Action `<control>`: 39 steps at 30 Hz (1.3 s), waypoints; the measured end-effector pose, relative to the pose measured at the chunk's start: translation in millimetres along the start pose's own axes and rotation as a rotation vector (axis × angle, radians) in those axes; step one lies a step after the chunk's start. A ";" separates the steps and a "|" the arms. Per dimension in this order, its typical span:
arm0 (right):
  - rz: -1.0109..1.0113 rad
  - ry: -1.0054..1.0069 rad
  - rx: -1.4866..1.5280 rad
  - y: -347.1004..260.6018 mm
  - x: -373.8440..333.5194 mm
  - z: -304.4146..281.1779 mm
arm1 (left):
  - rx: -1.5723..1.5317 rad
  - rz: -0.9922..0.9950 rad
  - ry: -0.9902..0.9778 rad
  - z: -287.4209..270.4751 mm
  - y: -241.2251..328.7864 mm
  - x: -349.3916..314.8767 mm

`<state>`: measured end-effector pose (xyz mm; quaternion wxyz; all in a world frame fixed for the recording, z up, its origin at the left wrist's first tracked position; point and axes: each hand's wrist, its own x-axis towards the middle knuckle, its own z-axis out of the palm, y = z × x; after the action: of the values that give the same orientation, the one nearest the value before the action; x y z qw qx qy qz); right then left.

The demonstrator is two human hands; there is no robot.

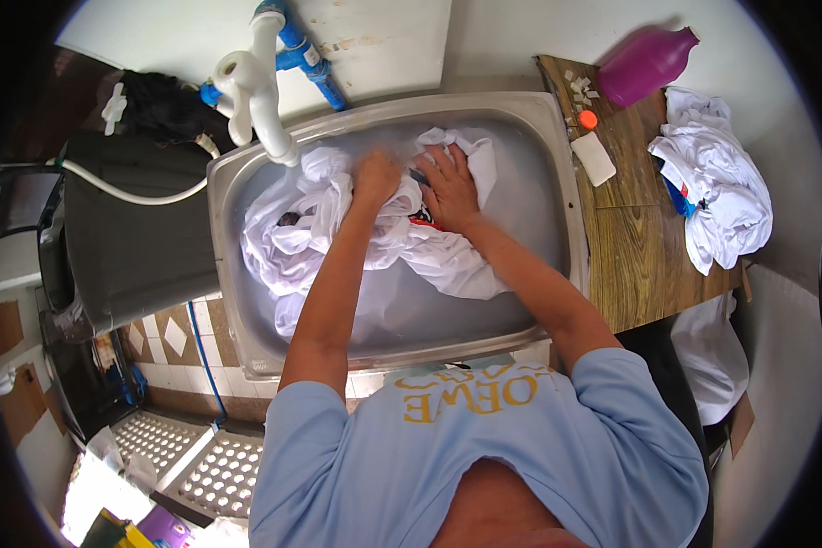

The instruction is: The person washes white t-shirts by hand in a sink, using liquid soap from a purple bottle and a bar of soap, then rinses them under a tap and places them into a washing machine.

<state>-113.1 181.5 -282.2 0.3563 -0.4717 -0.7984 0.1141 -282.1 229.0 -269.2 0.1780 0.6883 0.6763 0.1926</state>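
Sink (571, 210) metal, smooth, dull sheen; inside sink, cloth (452, 265) thin, wet, crumpled; at sink's far edge, tap (263, 102) smooth glossy plastic, pipe (312, 60) plastic; right of sink, counter (630, 260) wood-grained, satin, bottle (644, 69) smooth plastic, bar (594, 160) matt

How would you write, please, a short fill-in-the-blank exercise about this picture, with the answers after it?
1. Of the left hand and the right hand, the one nearer the tap is the ____.
2. The clothes in the sink are mostly ____.
3. The round cap on the wooden table is ____.

Missing words: left; white; orange.
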 end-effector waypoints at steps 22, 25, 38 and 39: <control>0.231 0.087 -0.632 96.3 -11.3 -216.2 | -1.773 -0.432 -0.499 -87.1 6.3 -88.1; 0.268 0.017 -0.622 103.7 -9.1 -210.6 | -1.809 -0.406 -0.471 -79.3 2.8 -92.1; 0.709 -0.243 1.195 47.7 76.9 -94.7 | -1.873 -0.462 -0.443 -58.5 -5.2 -87.5; 0.864 -0.316 1.365 52.3 76.3 -75.1 | -1.895 -0.468 -0.440 -58.1 -6.8 -88.2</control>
<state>-50.1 261.3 -220.1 0.3726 -0.3952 -0.3424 0.7666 -318.3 140.1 -224.6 0.8078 0.1323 0.3143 0.4808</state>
